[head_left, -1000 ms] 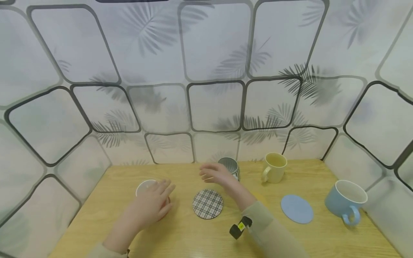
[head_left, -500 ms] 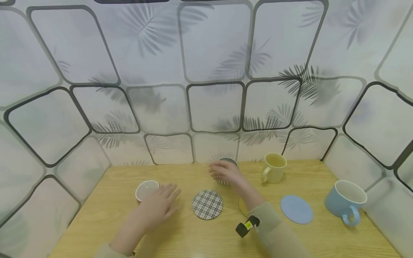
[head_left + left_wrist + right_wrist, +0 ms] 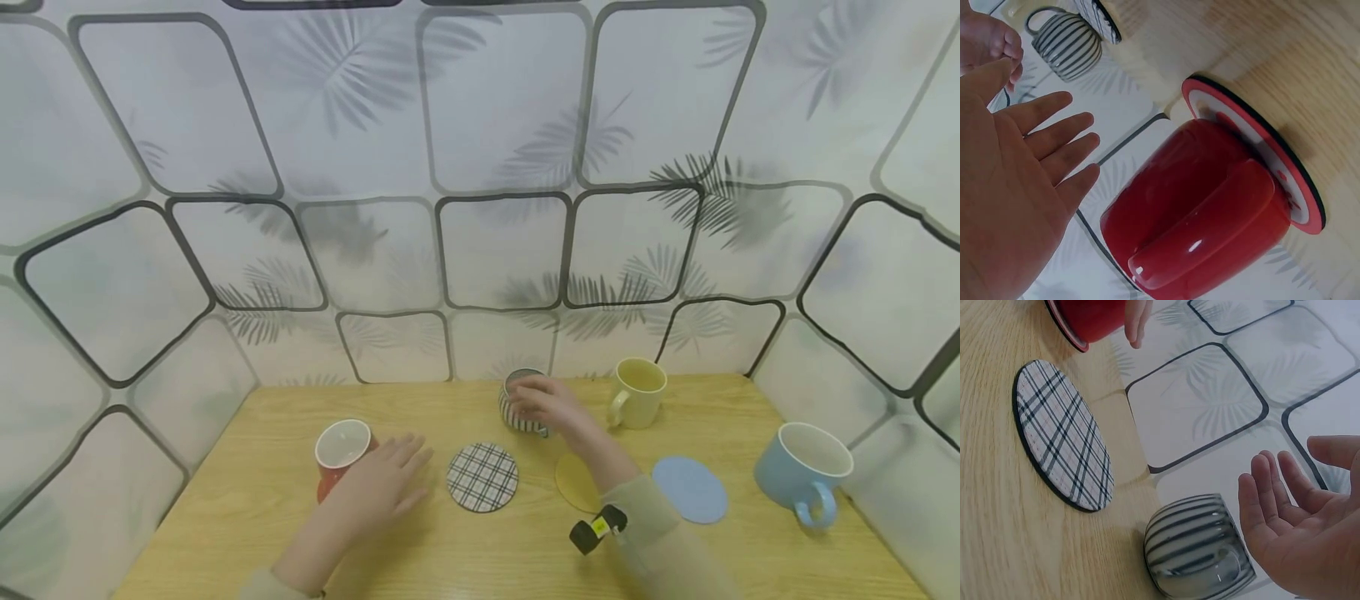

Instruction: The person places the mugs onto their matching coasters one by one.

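My left hand (image 3: 378,487) is held with fingers extended beside a red mug (image 3: 335,479) with a white inside. In the left wrist view, the mug stands on a red-and-white coaster (image 3: 1304,215), and a gap separates it from my fingers. My right hand (image 3: 551,408) hovers by a black-and-white striped mug (image 3: 513,414) with its fingers loosely bent around nothing. The right wrist view shows that palm beside the striped mug's rim, apart from it. Between both hands lies a plaid coaster (image 3: 482,477).
A yellow coaster (image 3: 573,483) lies partly under my right forearm, and a blue coaster (image 3: 690,489) is farther right. Toward the back stands a yellow mug (image 3: 641,396). A light blue mug (image 3: 795,467) is near the right edge. Patterned cloth (image 3: 498,250) walls in the wooden table (image 3: 465,558).
My left hand has shifted right, uncovering more of the red mug. The right hand has moved to the right and slightly nearer, and more of the striped mug's side shows.
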Demonstrator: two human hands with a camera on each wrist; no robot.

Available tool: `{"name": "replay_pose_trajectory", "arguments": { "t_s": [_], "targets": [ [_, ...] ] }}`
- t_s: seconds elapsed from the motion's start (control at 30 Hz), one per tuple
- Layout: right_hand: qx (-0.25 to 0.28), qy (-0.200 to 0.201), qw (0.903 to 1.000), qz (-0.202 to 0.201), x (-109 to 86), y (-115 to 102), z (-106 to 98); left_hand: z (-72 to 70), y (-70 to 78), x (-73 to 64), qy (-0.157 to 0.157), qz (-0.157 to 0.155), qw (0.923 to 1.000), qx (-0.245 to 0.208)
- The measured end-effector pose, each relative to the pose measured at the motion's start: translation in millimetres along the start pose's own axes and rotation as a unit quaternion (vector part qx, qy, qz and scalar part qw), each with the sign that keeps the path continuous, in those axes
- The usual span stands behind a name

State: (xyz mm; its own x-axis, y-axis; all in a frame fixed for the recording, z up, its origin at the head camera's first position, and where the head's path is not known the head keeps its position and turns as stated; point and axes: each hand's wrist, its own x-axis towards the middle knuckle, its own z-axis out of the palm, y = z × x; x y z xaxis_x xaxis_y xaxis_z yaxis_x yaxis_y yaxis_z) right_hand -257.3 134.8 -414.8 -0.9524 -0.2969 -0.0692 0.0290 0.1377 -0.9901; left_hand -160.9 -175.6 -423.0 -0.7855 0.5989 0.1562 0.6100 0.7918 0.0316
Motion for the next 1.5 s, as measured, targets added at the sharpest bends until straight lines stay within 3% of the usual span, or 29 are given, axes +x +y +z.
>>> {"name": "replay_pose_trajectory", "arguments": {
  "t_s": [0.57,0.83,1.17,1.5],
  "targets": [
    [0.012,0.014,0.9998,-0.006,-14.4,6,-31,18.0,5.1,3.1,-0.007,0.008,0.9999,0.002],
    [-0.008,0.016,0.9998,-0.001,-17.3,14,-41,24.1,5.5,3.4,-0.01,0.005,0.9999,-0.007],
    [0.033,0.011,0.9992,-0.019,-22.2,24,-53,33.1,5.0,5.2,-0.028,-0.004,0.9993,-0.025],
    [0.028,0.02,0.9994,0.006,-26.0,32,-60,36.7,4.8,10.5,-0.025,0.0,0.9994,-0.022]
  ]
}}
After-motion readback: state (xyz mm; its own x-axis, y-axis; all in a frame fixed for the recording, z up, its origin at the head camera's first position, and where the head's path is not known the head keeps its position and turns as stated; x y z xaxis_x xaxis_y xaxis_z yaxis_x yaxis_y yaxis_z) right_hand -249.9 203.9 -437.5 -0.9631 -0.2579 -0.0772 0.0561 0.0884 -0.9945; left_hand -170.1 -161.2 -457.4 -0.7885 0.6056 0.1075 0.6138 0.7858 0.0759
